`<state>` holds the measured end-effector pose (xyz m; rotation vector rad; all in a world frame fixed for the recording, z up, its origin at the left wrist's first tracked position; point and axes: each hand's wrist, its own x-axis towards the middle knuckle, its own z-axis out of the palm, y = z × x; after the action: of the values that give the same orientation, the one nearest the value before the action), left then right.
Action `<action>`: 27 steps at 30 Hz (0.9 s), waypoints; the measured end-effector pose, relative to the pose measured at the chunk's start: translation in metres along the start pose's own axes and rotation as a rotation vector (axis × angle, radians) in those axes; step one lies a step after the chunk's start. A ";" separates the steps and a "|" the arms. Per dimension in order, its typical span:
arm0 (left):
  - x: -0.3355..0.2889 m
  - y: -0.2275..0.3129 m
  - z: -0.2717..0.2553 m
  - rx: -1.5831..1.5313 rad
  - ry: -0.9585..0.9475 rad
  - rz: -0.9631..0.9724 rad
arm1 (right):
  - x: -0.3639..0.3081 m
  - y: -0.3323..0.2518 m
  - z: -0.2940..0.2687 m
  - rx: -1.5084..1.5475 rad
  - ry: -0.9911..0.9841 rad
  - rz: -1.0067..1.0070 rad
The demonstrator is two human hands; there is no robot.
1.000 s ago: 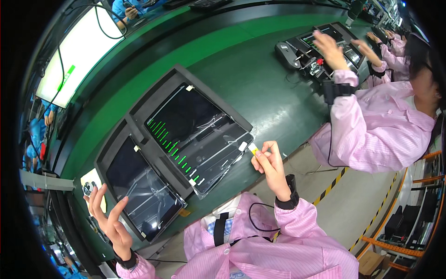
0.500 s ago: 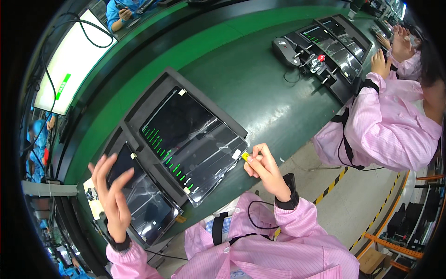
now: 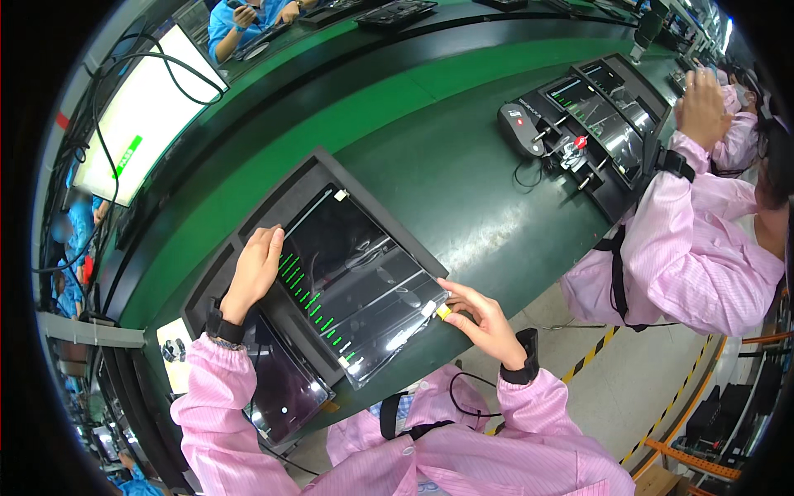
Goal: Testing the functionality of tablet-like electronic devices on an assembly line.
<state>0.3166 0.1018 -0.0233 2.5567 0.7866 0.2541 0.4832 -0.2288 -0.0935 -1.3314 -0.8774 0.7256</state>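
Note:
A dark flat display panel (image 3: 356, 256), wrapped in clear film with green lines of text lit, lies in a black tray frame (image 3: 397, 231). My left hand (image 3: 258, 269) has its fingers together and bent over the panel's left edge. At the opposite edge, my right hand (image 3: 484, 322) closes on the panel's rim near the corner, thumb beside a yellow tab (image 3: 444, 312). A second film-covered panel (image 3: 289, 393) sits lower left, its screen dark purple, partly covered by my left forearm. What the fingertips do under the edges is hidden.
A monitor (image 3: 149, 116) showing a green label stands at the far left, with black cables hanging before it. Farther along the green bench (image 3: 480, 215) is another panel fixture (image 3: 604, 124). A co-worker in a pink coat (image 3: 695, 223) sits at right; blue-clothed people work across.
My left hand, raised with fingers spread, has come right and down onto the panel's left edge. My right hand has shifted from pinching the yellow tab to the panel's rim.

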 end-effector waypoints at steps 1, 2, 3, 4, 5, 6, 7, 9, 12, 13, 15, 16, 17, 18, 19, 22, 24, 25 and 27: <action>0.001 0.000 0.001 -0.008 0.013 -0.017 | 0.001 0.002 0.002 -0.011 0.032 -0.018; 0.003 0.001 0.002 -0.024 0.058 0.011 | 0.002 0.004 0.005 -0.028 0.071 -0.049; 0.005 0.001 0.002 -0.007 0.052 0.000 | 0.003 0.006 0.008 -0.014 0.102 -0.027; 0.007 0.002 0.001 -0.004 0.046 -0.016 | 0.005 0.007 0.012 -0.006 0.142 -0.017; 0.008 0.003 0.000 -0.001 0.050 -0.033 | 0.006 0.008 0.014 0.001 0.184 -0.008; 0.010 0.003 0.000 -0.006 0.038 -0.050 | 0.006 0.008 0.014 0.004 0.195 -0.003; 0.011 0.003 -0.001 -0.010 0.036 -0.068 | 0.007 0.009 0.015 0.009 0.207 0.001; 0.011 0.003 0.000 -0.024 0.041 -0.091 | 0.007 0.010 0.016 0.015 0.224 0.010; 0.012 0.002 0.002 -0.029 0.055 -0.092 | 0.006 0.011 0.019 0.022 0.242 0.031; 0.013 0.002 0.002 -0.010 0.052 -0.085 | 0.005 0.010 0.020 0.030 0.250 0.045; 0.016 0.004 0.000 -0.002 0.032 -0.082 | 0.006 0.009 0.019 0.096 0.235 0.067; 0.017 0.007 -0.003 -0.010 0.014 -0.084 | 0.006 0.008 0.017 0.159 0.213 0.074; 0.019 0.010 -0.009 -0.001 0.002 -0.114 | 0.009 0.006 0.012 0.222 0.188 0.074; 0.019 0.015 -0.015 -0.053 -0.021 -0.148 | 0.013 0.005 0.004 0.273 0.100 0.080; 0.019 0.021 -0.022 -0.076 -0.045 -0.249 | 0.015 0.003 -0.005 0.301 0.066 0.199; -0.010 0.046 -0.037 -0.046 -0.004 0.154 | 0.021 0.003 -0.015 0.217 0.021 0.185; -0.042 0.062 -0.046 0.027 -0.129 0.340 | 0.020 0.004 -0.014 0.235 0.034 0.205; -0.055 0.068 -0.048 0.145 -0.200 0.466 | 0.021 0.006 -0.013 0.251 0.037 0.203; -0.079 0.077 -0.044 0.089 -0.358 0.457 | 0.021 0.008 -0.010 0.238 0.056 0.160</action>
<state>0.2757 0.0161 0.0487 2.7268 0.0793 -0.1031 0.5026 -0.2149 -0.0988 -1.2106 -0.6234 0.8843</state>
